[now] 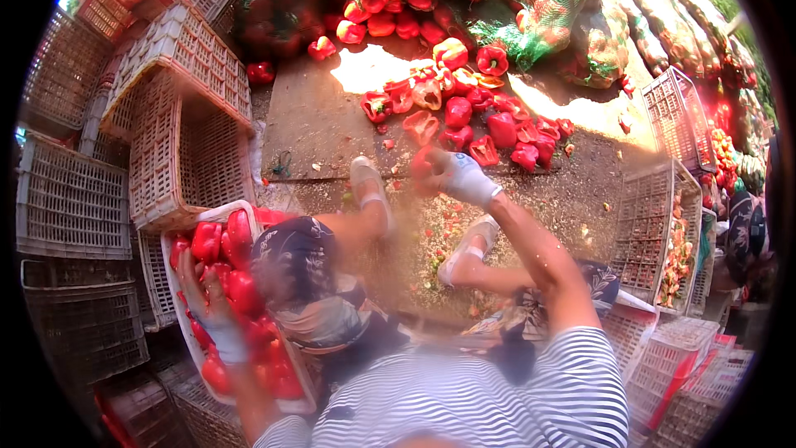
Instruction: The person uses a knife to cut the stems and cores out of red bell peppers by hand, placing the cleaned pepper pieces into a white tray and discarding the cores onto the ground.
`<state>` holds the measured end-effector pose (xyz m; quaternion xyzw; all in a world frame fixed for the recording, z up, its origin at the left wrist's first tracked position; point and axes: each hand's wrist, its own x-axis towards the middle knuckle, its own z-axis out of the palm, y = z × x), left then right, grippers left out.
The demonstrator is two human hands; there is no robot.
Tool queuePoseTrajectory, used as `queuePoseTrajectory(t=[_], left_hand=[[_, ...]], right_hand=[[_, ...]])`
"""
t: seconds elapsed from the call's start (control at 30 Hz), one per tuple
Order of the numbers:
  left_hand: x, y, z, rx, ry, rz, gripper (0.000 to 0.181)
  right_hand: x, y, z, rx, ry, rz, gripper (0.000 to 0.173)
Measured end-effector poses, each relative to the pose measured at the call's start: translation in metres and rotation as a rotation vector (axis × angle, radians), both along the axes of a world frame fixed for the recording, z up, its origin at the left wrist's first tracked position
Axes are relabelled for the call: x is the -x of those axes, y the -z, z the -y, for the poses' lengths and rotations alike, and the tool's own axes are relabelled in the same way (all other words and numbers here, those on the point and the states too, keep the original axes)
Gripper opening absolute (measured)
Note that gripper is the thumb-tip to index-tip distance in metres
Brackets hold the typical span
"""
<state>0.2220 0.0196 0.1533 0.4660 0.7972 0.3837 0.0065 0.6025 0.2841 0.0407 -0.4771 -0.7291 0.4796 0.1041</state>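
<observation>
My left hand (217,314), in a pale glove with bare, soiled fingertips, lies over a crate (180,317) of red bell peppers (207,241) at my left side. Its fingers are spread, touching or just above the peppers; blur hides which. My right hand (463,179), in a white glove, reaches forward above the ground. The fingers are curled around a blurred red bell pepper (423,168). Just beyond it lies a loose heap of red bell peppers (458,113), some whole and some cut open, with a halved pepper (421,127) nearest the hand.
Stacked plastic crates (193,143) rise on the left. Green mesh sacks (541,6) of peppers stand ahead. On the right, a crate (650,230) holds pepper scraps. A person's patterned clothing (740,230) shows farther right. Seeds and scraps litter the ground (429,249) between my feet.
</observation>
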Motion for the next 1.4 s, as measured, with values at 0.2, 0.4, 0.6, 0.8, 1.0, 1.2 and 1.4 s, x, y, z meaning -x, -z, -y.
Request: queuePoseTrajectory(t=[0.2,0.4,0.6,0.8,1.0,1.2,1.4], left_hand=[[-0.148,0.013,-0.088,-0.011,0.674,0.981,0.078],[-0.223,0.091,-0.129,0.421,0.907,1.765,0.060],[-0.251,0.100,-0.112,0.245,0.995,2.043,0.061],[-0.254,0.122,-0.111,0.288,0.908,2.159,0.062],[-0.237,0.166,-0.105,0.238,0.742,2.190,0.057],[-0.233,0.209,-0.113,0.368,0.355,2.874,0.049],[-0.238,0.242,-0.120,0.300,0.420,2.848,0.043]], right_hand=[[0.006,-0.071,0.062,-0.293,-0.194,0.056,0.041],[-0.023,-0.054,0.103,-0.363,-0.121,-0.005,0.027],[-0.048,-0.048,0.121,0.395,0.161,-0.546,0.025],[-0.073,-0.049,0.127,0.243,0.273,-0.494,0.022],[-0.198,-0.118,0.140,-0.607,0.760,-0.090,0.013],[-0.431,-0.135,0.141,-0.915,1.081,0.936,0.038],[-0.431,-0.073,0.094,-0.420,0.748,1.169,0.061]])
